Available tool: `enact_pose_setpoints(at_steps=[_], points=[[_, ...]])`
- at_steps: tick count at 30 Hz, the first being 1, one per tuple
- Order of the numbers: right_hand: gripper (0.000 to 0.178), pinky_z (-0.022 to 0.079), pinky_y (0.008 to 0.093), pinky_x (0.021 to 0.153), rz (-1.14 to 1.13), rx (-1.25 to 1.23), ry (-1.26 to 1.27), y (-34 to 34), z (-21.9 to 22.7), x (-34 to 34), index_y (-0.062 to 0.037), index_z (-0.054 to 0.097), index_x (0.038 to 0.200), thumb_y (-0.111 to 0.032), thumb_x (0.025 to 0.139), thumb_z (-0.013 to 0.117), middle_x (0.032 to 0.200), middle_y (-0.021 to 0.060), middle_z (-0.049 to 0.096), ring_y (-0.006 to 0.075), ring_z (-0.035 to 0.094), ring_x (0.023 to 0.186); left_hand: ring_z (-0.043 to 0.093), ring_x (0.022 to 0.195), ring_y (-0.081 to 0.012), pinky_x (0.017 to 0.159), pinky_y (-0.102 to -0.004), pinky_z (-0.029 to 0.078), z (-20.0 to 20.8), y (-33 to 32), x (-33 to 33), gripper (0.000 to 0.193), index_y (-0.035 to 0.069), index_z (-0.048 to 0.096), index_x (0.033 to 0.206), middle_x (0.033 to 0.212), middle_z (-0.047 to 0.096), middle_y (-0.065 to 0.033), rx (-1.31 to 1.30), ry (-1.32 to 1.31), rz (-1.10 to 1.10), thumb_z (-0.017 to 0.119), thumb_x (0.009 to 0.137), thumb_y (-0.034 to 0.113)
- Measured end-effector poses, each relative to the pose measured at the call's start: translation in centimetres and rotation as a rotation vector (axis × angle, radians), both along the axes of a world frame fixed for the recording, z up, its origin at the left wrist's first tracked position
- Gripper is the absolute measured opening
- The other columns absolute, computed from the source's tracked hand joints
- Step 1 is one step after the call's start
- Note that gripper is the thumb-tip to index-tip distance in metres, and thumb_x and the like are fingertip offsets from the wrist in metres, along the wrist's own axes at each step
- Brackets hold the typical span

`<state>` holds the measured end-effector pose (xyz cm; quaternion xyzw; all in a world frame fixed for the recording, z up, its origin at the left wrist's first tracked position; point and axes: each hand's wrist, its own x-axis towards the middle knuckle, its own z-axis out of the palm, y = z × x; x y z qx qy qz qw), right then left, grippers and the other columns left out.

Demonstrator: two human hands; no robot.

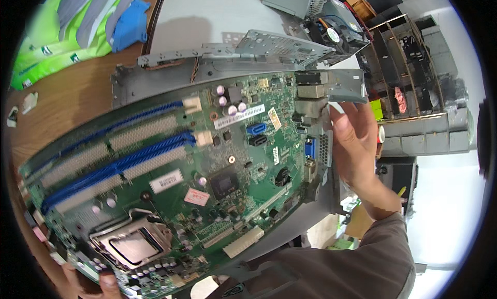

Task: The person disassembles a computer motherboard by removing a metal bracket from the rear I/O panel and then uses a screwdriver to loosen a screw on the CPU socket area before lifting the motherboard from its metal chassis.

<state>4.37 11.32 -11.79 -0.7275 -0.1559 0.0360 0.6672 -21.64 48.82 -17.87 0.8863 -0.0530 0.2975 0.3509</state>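
A green computer motherboard (222, 167) fills the middle of the view, tilted, its face toward me. At its lower left is the metal processor socket (135, 244); two long blue memory slots (118, 169) run above it. My left hand (85, 284) grips the lower left corner, fingers partly hidden and cut off by the view's rim. My right hand (357, 136) is closed at the right end, beside the metal port plate (324, 144) and a bare metal flap (346, 84); some of its fingertips are hidden behind the metal.
Behind the board lies an open metal computer case frame (207, 58) on a light tabletop (181, 14). A fan (331, 35) and drive-like parts stand behind its right end. Green and blue packaging (77, 35) lies on the wooden surface at far left. Shelving (409, 66) holds parts at right.
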Motion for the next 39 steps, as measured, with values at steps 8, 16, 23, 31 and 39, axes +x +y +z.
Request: enact_pose_setpoints(at_steps=[8, 16, 23, 31, 39], points=[[0.04, 0.05, 0.0248, 0.081, -0.219, -0.08, -0.058, 0.8, 4.1, 0.6, -0.0001, 0.058, 0.128, -0.018, 0.094, 0.07, 0.102, 0.0021, 0.064, 0.0089, 0.06, 0.093, 0.057, 0.098, -0.0386, 0.079, -0.0493, 0.049, 0.8, 0.1, -0.2, 0.091, 0.019, 0.051, 0.147, 0.126, 0.046, -0.0269, 0.106, 0.051, 0.049, 0.06, 0.078, 0.077], [0.042, 0.057, 0.0254, 0.071, -0.239, -0.231, -0.21, 0.1, 3.7, 0.5, 0.0062, 0.057, 0.129, 0.0, 0.089, 0.069, 0.098, 0.0095, 0.071, 0.0105, 0.066, 0.086, 0.052, 0.089, -0.0145, 0.084, -0.0282, 0.04, 1.9, -5.7, 3.3, 0.052, -0.001, 0.056, 0.109, 0.099, 0.058, -0.0053, -0.607, 0.099, 0.454, 0.075, 0.084, 0.04], [0.05, 0.055, 0.0213, 0.068, -0.23, -0.247, -0.153, -0.5, 4.0, 0.9, 0.0066, 0.054, 0.134, 0.005, 0.085, 0.067, 0.088, 0.0096, 0.073, 0.007, 0.065, 0.075, 0.048, 0.078, -0.0099, 0.074, -0.0237, 0.035, 3.8, -4.5, 5.8, 0.043, 0.0, 0.061, 0.096, 0.087, 0.058, -0.001, -0.725, 0.188, 0.329, 0.081, 0.079, 0.035], [0.054, 0.048, 0.0182, 0.064, -0.2, -0.404, -0.276, -0.8, 2.2, 2.9, 0.0001, 0.057, 0.135, -0.002, 0.083, 0.071, 0.083, 0.0057, 0.073, 0.0054, 0.064, 0.076, 0.057, 0.082, -0.0073, 0.076, -0.0229, 0.044, 3.8, -4.1, 7.0, 0.024, -0.002, 0.066, 0.101, 0.09, 0.066, -0.0016, -0.78, 0.361, 0.275, 0.078, 0.086, 0.012], [0.059, 0.047, 0.0254, 0.087, -0.126, -0.763, -0.345, -4.1, 1.1, 5.1, -0.005, 0.05, 0.143, -0.009, 0.088, 0.07, 0.091, 0.0088, 0.075, 0.0083, 0.066, 0.087, 0.049, 0.075, -0.0036, 0.066, -0.0231, 0.04, 4.8, -3.6, 7.4, 0.026, 0.001, 0.064, 0.097, 0.08, 0.058, 0.0038, -0.451, 0.728, 0.222, 0.071, 0.094, 0.026]])
